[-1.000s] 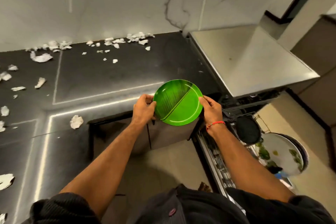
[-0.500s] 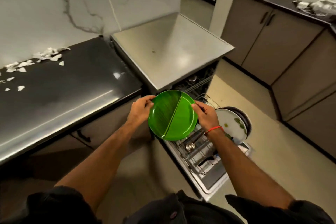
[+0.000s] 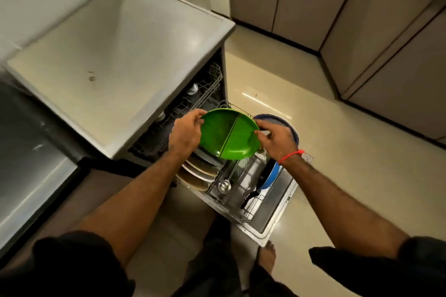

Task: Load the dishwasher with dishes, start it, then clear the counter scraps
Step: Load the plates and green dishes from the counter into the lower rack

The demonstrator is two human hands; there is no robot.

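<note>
- Green plate [image 3: 230, 134] held over the pulled-out lower rack [image 3: 237, 196], tilted, face toward the person; its centre ridge runs near-to-far.
- Left hand [image 3: 184, 134] grip curled on the plate's left rim, right hand [image 3: 277, 140] pinching the right rim.
- Open wire slots just below; stacked plates [image 3: 199, 171] to the left, blue pan [image 3: 269, 177] to the right.
- Big plate [image 3: 290, 128] behind the right hand mostly hidden.
- Dishwasher top surface [image 3: 115, 55] bare; floor to the right open.

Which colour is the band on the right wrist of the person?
The band is red, seen in the head view on the right hand.
</note>
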